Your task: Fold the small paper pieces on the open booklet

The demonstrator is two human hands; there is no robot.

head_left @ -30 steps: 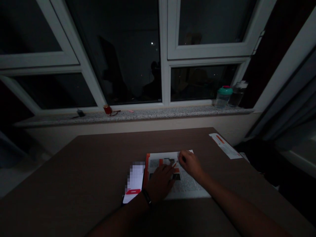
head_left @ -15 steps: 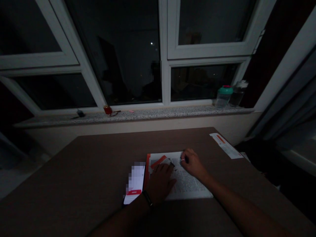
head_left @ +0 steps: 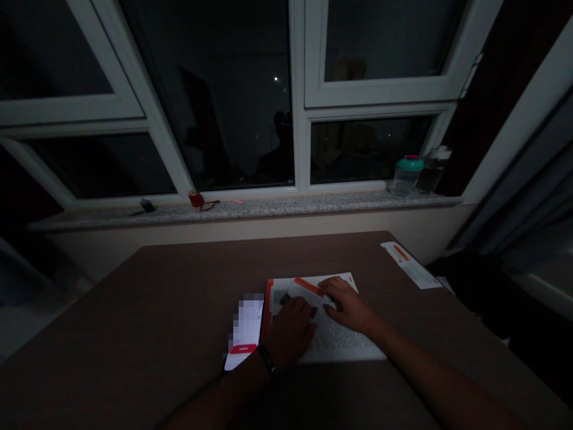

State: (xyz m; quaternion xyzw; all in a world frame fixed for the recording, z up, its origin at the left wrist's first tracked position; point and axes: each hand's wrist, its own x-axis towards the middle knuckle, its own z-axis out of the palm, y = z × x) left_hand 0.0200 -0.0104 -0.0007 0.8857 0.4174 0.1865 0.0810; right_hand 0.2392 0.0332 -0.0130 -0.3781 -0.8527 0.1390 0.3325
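Compared with half a second earlier, a clear change at the **right hand** (head_left: 347, 307): no longer bunched at the top right corner of the page, now open, with fingers stretched forward and left, and fingertips (head_left: 324, 284) on or just beside the upper edge of a white paper flap with an orange band (head_left: 307, 286). No grip visible on it.

The flap itself also different: band further right and angled across the top of an open booklet (head_left: 344, 343), instead of sitting near the booklet's left edge. A second earlier, no raised flap at all, only a flat page. Now a loose-looking white sheet lying over the upper left of the page, its exact attachment hard to make out in the dim light.

Almost no change at the **left hand** (head_left: 290, 331): palm down on the lower left of the booklet, fingers curled over the paper, black wristband (head_left: 267, 360) at the wrist. Open or closed, impossible to tell from this angle.

Booklet still on the brown surface (head_left: 134, 310), orange spine edge (head_left: 267, 310) at its left, just beside a blurred white card (head_left: 245, 325) with a red label (head_left: 244, 349). Paper slip (head_left: 409, 265) unmoved at the far right corner. Beyond, on the speckled window sill (head_left: 250, 208), the same teal-lidded jar (head_left: 406, 178), clear bottle (head_left: 432, 171) and small red object (head_left: 196, 199).
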